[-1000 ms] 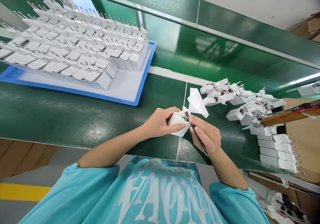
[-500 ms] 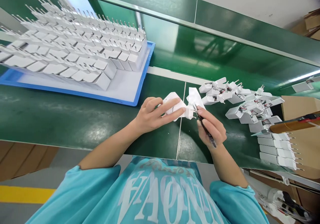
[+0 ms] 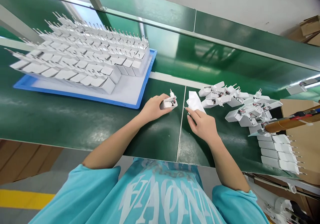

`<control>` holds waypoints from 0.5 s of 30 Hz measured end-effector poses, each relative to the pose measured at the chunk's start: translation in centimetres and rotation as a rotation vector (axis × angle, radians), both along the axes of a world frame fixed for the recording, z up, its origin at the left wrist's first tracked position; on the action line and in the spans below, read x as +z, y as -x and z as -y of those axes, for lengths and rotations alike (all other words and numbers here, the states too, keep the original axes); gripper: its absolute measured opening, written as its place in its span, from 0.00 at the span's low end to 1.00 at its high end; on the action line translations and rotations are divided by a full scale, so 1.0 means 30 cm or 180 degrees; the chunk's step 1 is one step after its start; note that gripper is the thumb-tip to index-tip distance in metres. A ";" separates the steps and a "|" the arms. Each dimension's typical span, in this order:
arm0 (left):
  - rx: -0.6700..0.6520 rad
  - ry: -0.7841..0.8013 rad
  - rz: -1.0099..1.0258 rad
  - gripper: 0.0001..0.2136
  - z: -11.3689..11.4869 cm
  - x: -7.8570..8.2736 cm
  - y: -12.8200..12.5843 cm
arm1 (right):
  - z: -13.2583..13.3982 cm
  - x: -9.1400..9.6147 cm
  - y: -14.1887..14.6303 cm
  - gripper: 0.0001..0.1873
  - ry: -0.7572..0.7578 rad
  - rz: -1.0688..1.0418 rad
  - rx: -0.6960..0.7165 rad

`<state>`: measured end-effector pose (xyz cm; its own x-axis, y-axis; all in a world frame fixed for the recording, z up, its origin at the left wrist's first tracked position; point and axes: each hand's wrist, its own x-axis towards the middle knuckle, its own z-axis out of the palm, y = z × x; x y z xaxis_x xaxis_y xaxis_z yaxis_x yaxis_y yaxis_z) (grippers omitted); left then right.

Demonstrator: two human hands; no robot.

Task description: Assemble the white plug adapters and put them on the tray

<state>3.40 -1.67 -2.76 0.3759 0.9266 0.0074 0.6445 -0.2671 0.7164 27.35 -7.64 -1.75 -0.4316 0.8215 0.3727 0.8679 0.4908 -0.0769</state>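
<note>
My left hand (image 3: 155,109) is closed around a white power adapter (image 3: 169,104), held upright over the bench with its open end showing reddish wires inside and a two-pin plug cap standing at its back. Close by on the right, my right hand (image 3: 203,124) is pinched on tweezers (image 3: 185,108). Only their tip shows past the fingers, and the rest is hidden beneath the hand. A folded white paper (image 3: 195,99) lies just behind the right fingers, partly covered by them.
At the left, a blue-rimmed tray (image 3: 136,105) bears rows of white adapters (image 3: 82,61), pins up. Open adapters (image 3: 250,111) lie heaped at the right, beside a row of closed ones (image 3: 278,154). An orange-handled electric screwdriver (image 3: 282,124) juts in over them, near a cardboard box (image 3: 300,117).
My left hand has turned the adapter upright, its open end now facing me. My right hand has rolled palm-down and moved slightly left, so the tweezers' black shaft is hidden.
</note>
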 end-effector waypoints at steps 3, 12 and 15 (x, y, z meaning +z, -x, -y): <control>0.0064 0.0338 0.0046 0.20 -0.021 -0.013 0.012 | 0.001 -0.009 0.004 0.18 0.0923 0.0620 -0.0240; 0.0338 0.0447 0.0914 0.17 -0.034 -0.036 -0.053 | 0.001 0.024 -0.046 0.14 -0.0212 -0.0549 -0.0208; 0.0330 0.0090 0.0870 0.13 -0.031 -0.056 -0.072 | 0.009 0.073 -0.139 0.15 -0.1869 -0.1680 -0.0531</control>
